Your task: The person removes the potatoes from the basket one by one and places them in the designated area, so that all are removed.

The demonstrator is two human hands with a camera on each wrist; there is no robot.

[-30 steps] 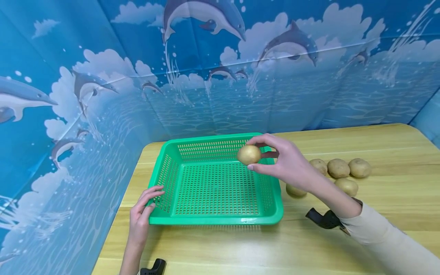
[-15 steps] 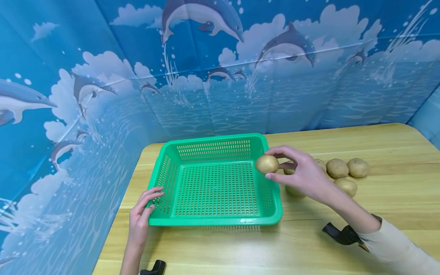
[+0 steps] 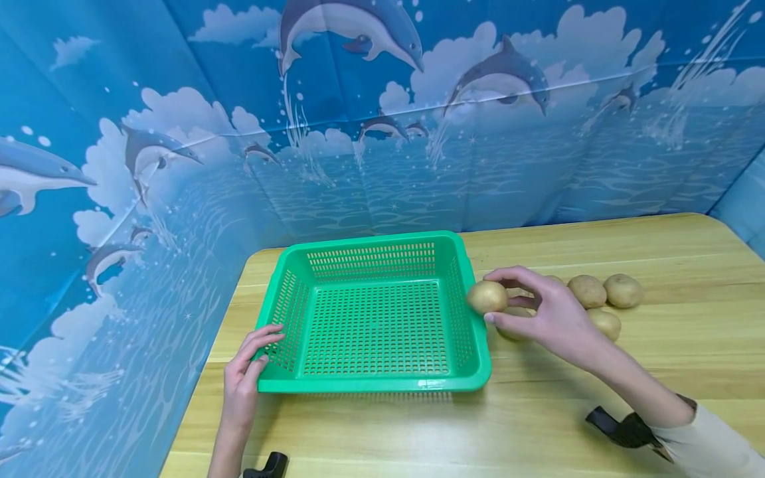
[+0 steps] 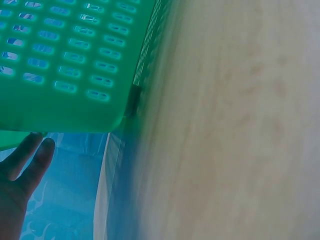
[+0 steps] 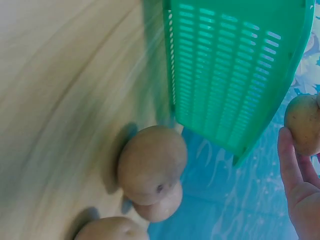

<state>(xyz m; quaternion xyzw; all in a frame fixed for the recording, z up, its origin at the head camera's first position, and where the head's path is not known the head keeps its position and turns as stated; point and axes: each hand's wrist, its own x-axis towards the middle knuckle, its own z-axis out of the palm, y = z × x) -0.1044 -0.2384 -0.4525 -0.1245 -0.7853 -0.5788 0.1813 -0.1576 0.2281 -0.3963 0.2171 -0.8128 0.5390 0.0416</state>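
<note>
In the head view a green plastic mesh basket (image 3: 370, 384) stands on the table, its slotted floor in plain sight. My left hand (image 3: 244, 372) holds the rim near the front left corner, fingers over the edge. Between thumb and fingertips of my right hand (image 3: 550, 318) is a pale brown potato (image 3: 485, 297), raised beside the basket's right rim. The right wrist view shows this same potato (image 5: 301, 122) at its right edge, above the basket's side wall (image 5: 215, 85). Under my right hand another potato (image 3: 512, 325) is partly hidden.
Several potatoes lie on the wooden table (image 3: 388, 438) right of the basket, among them one at the far right (image 3: 623, 291) and one nearer (image 3: 605, 324). A blue dolphin-print curtain (image 3: 370, 179) hangs behind and to the left.
My right hand has moved right and slightly toward me with the potato, from over the basket's inside to its right rim. The left hand and basket keep their places.
</note>
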